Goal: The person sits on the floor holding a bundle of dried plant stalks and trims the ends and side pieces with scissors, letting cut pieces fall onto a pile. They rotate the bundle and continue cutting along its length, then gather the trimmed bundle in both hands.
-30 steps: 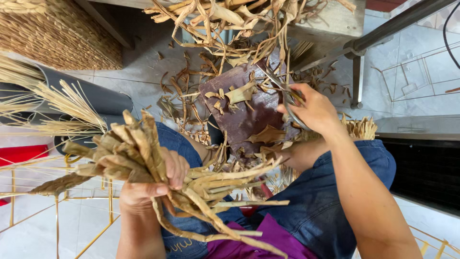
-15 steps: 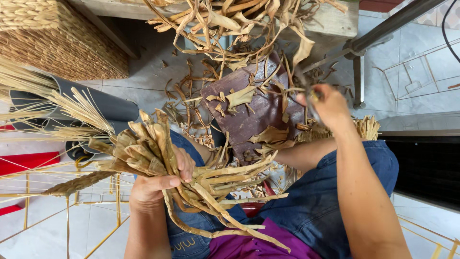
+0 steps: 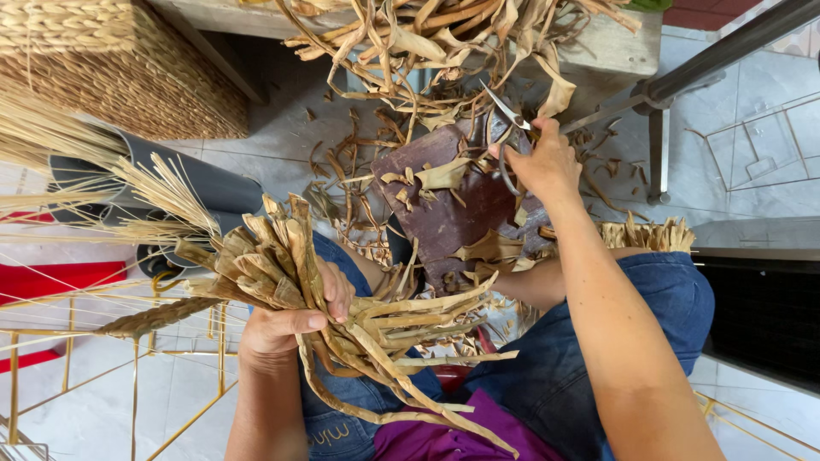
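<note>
Clenched left hand (image 3: pixel 286 320) grips leaf bundle (image 3: pixel 342 316) mid-length, right hand (image 3: pixel 542 162) grasps scissors (image 3: pixel 511 115) beyond it; keep bundle tight, ends fanned toward blades.

Leaf bundle (image 3: pixel 342 316) in left hand (image 3: pixel 286 320), board (image 3: pixel 444 205) on lap btwn hands, scissors (image 3: pixel 510 115) in right hand (image 3: pixel 547 162).

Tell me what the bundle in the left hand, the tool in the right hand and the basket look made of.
Bundle: dried plant strips, matte tan, curled and fibrous. Scissors: apparently metal, thin grey shiny blades. Basket: woven natural fibre, braided straw-coloured rows.
</note>
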### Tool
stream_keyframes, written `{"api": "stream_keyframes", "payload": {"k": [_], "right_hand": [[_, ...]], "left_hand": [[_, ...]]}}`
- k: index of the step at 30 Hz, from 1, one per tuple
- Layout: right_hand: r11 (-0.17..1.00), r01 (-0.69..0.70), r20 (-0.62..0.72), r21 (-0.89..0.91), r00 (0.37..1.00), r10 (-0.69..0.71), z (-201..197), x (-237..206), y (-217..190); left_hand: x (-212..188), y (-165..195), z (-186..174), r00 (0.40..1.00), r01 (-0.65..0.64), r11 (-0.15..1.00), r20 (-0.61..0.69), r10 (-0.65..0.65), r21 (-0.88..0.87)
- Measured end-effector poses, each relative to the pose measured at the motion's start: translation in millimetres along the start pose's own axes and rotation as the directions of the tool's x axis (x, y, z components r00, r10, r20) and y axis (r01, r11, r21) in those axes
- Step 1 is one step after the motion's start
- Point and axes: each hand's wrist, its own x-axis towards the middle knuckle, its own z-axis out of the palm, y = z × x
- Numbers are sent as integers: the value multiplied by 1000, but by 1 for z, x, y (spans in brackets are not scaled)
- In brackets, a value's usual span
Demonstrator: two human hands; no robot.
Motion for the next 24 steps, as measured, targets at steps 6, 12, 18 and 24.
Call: {"api": "stream_keyframes", "payload": {"k": [6,12,18,24], "right_hand": [[986,58,41,154,997,-65,18,14,11],[715,-50,233,697,959,-160,-19,-10,13],[314,-84,194,946,921,-338,-92,-49,-17],[183,19,63,983,899,-434,-132,-91,-51]], "left_hand": [[0,3,-2,1000,17,1000,-2,-17,-12],[1,1,-2,1000,17,1000,17,-17,-11],[4,0,-1,999,35,999,-14,-35,14],[3,1,-2,999,25,1000,-29,-25,5]]}}
